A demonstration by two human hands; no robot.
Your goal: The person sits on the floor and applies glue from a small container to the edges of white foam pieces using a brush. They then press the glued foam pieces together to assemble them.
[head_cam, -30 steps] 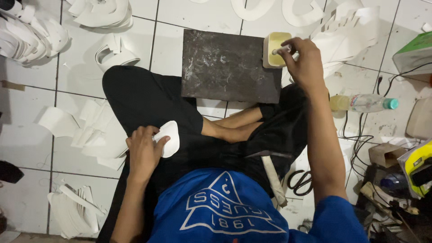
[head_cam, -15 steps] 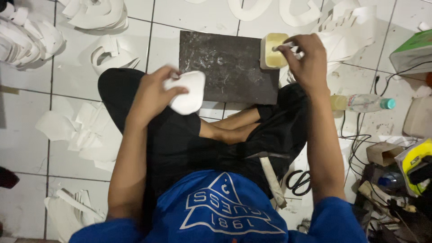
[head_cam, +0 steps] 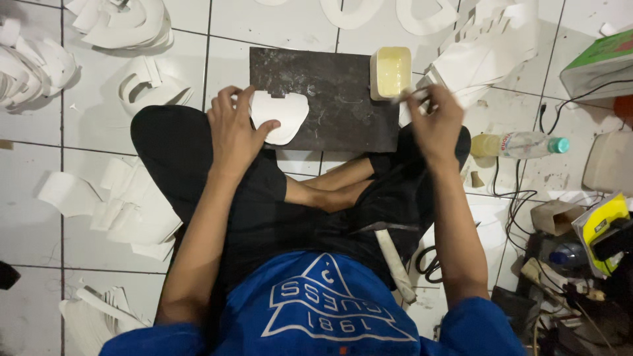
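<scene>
White cut-out pressed onto the dark slab, brush held beside the glue tub

The left hand [head_cam: 234,128] lies fingers spread and flat on a thin white shield-shaped cut piece [head_cam: 283,115], pinning it at the near left edge of the dark square stone-like slab [head_cam: 330,92]; the piece's lower tip overhangs the slab's near edge. The right hand [head_cam: 435,122] is closed in a pinch around a small pale brush-like stick [head_cam: 407,97], just past the slab's right edge and just below the small cream rectangular tub of yellowish glue [head_cam: 391,71] that sits on the slab's far right corner. The piece looks light, thin and bendable, likely to slide or curl under a brush, so it is best held flat by one edge with fingertips, leaving the rest of its face bare
</scene>
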